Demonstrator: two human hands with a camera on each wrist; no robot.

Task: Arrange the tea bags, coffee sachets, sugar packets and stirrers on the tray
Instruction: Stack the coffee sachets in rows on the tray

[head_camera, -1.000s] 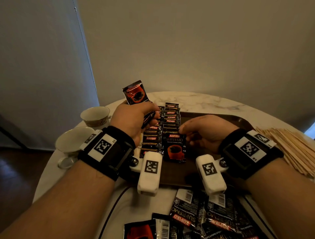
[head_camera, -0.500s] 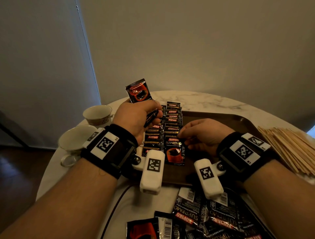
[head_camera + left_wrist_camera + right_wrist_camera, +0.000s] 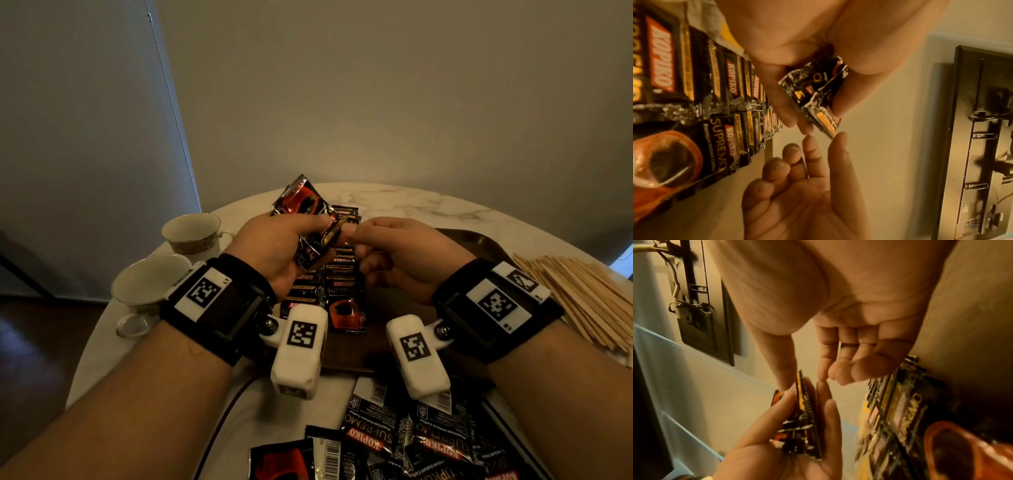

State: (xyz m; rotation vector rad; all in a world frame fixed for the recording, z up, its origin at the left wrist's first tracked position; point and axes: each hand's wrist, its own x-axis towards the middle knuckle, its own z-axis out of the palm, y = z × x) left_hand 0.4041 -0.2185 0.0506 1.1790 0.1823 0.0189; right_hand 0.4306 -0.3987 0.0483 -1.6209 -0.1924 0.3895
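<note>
My left hand [image 3: 308, 236] grips a small stack of black coffee sachets [image 3: 301, 202] in the air above the brown tray [image 3: 476, 240]. My right hand [image 3: 354, 234] has come up against it. Its thumb and forefinger close on the near end of one sachet [image 3: 826, 123] in the stack, the thumb touching its corner. The right wrist view shows the stack [image 3: 803, 415] edge-on between both hands. Two overlapping rows of coffee sachets [image 3: 342, 294] lie on the tray's left part, under the hands. No tea bags or sugar packets show.
A heap of wooden stirrers [image 3: 575, 294] lies on the marble table [image 3: 411, 202] right of the tray. Two empty cups [image 3: 191, 231] [image 3: 147, 284] stand at the left. Loose coffee sachets [image 3: 394, 435] are piled near the table's front edge.
My right hand has lifted off the row on the tray and gone up to the stack. My left hand has tipped the stack over toward it.
</note>
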